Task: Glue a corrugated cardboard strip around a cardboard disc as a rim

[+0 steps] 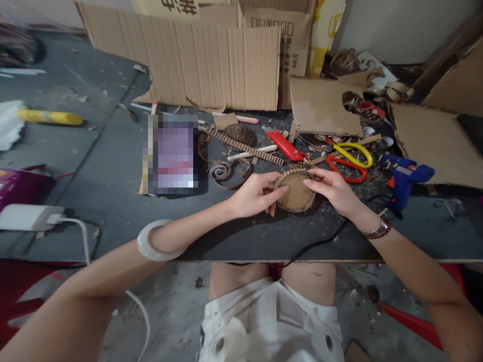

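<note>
Both hands grip a round cardboard disc (296, 193) edged with a strip of corrugated cardboard, held over the front part of the dark table. My left hand (260, 193) pinches its left side, thumb on the upper face and fingers curled beneath. On the right side my right hand (334, 191) is closed on the rim, the thumb resting on the face. Just behind the disc lie a red utility knife (285, 145), a corrugated strip (249, 146) and scissors (349, 161) with one yellow and one red handle. A coiled brown paper strip (226, 171) sits left of my left hand.
A blue glue gun (405, 178) lies at the right, its black cord running in front of the disc. A blurred-out phone (175, 156) stands at the left. Cardboard sheets (211, 60) lean at the back. A yellow marker (51, 117) and white charger (30, 217) are far left.
</note>
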`<state>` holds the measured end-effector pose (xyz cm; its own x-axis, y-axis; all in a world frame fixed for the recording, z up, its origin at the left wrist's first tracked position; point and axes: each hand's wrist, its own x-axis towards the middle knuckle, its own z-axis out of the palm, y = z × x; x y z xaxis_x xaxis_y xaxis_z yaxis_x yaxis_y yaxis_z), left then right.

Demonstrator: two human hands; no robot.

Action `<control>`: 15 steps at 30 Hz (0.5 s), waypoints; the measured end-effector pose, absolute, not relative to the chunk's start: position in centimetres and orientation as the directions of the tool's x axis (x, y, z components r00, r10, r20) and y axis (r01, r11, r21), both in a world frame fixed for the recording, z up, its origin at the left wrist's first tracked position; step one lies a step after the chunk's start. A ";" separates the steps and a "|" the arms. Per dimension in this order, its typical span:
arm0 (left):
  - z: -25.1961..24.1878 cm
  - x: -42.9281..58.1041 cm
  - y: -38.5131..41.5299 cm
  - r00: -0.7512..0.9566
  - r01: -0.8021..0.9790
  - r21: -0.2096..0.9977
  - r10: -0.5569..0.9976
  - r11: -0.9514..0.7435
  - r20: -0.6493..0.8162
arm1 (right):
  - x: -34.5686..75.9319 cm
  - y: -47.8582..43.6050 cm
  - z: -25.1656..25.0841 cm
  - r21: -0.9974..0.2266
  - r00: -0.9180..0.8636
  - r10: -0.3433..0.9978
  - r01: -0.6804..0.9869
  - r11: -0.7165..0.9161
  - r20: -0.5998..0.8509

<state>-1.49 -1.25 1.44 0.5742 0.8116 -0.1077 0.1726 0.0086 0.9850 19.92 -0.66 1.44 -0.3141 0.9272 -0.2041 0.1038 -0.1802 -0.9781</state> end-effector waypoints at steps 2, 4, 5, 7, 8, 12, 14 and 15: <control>1.4 -1.5 -1.3 0.585 0.173 0.985 0.804 0.003 -0.105 | 19.8 -0.7 1.5 -0.978 -0.287 0.937 0.121 -0.169 -0.197; 1.4 -1.5 -1.3 0.600 0.182 0.983 0.794 -0.018 -0.097 | 19.8 -0.7 1.5 -0.975 -0.241 0.951 0.156 -0.157 -0.192; 1.4 -1.5 -1.4 0.605 0.189 0.982 0.791 -0.029 -0.093 | 19.7 -0.7 1.6 -0.973 -0.225 0.956 0.173 -0.152 -0.189; 1.4 -1.5 -1.4 0.612 0.203 0.978 0.785 -0.043 -0.093 | 19.7 -0.8 1.6 -0.972 -0.210 0.960 0.187 -0.145 -0.184; 1.4 -1.6 -1.5 0.615 0.211 0.976 0.783 -0.047 -0.095 | 19.7 -0.8 1.5 -0.972 -0.209 0.962 0.187 -0.139 -0.178; 1.4 -1.6 -1.5 0.635 0.239 0.968 0.767 -0.079 -0.094 | 19.7 -0.9 1.5 -0.969 -0.208 0.966 0.223 -0.107 -0.155; 1.4 -1.6 -1.5 0.639 0.248 0.965 0.763 -0.091 -0.092 | 19.7 -0.9 1.6 -0.964 -0.208 0.966 0.244 -0.104 -0.156; 1.4 -1.6 -1.5 0.637 0.251 0.964 0.765 -0.090 -0.095 | 19.7 -0.9 1.6 -0.963 -0.207 0.966 0.249 -0.103 -0.157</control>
